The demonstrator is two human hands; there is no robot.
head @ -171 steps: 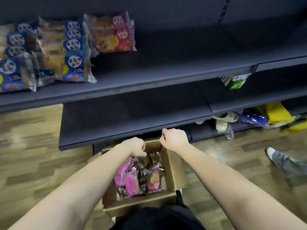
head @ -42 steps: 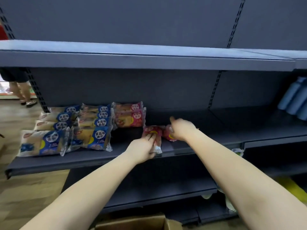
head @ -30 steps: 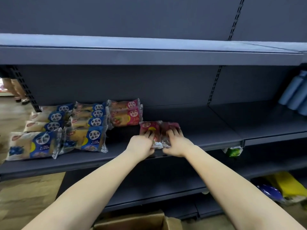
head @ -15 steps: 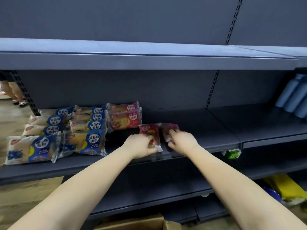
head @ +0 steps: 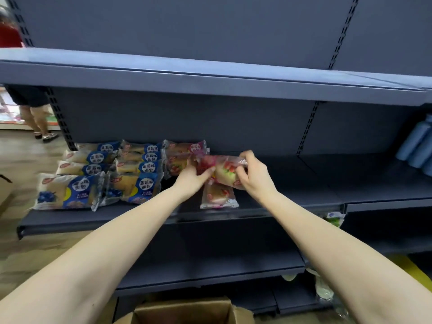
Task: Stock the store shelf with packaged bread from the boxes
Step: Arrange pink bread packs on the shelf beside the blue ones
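Gripping a pink bread packet (head: 222, 168) in left hand (head: 191, 177) and right hand (head: 254, 174), just above a second packet (head: 218, 195) on the shelf (head: 292, 197); stocked at the left end only, likely more in the box (head: 187, 311)

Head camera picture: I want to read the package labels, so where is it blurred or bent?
Head view: the pink package between left hand and right hand is motion-smeared; blue packages read clearly; the upper shelf edge bows, wide-lens distortion.
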